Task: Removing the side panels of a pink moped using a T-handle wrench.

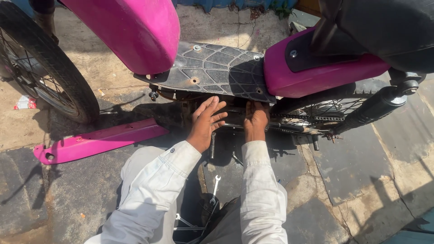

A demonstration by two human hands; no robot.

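Reaching under: both hands go beneath the black footboard [217,68] of a pink scooter parked on cracked paving.
Landmark: the footboard, a ribbed black plate with bolts, bridging the pink front shield [135,31] and the pink rear body [312,72].
Left hand [205,122]: just below the footboard's front edge, fingers spread wide and flat, holding nothing that can be seen.
Right hand [256,119]: just below the footboard's rear edge, fingers pushed up into the shadow; cannot tell whether they grip anything.
Around: a loose pink side panel [99,141] lies on the ground, well to the left of the footboard and below it; the front wheel [49,72] stands far left of it; the rear wheel [325,110], its chain and a black shock absorber [375,108] sit to its right.
On the ground: a small spanner [215,187] lies well below the footboard, between the two pale sleeves; more tools rest near the lower frame edge.
In the way: the footboard itself and the rear body cover the underside where the fingers work.
Hard to make out: the parts under the footboard are lost in deep shadow; the black seat [384,27] is cut off at the top right.
Footboard look: dusty, scuffed, patterned in raised triangles, lifted at its front edge.
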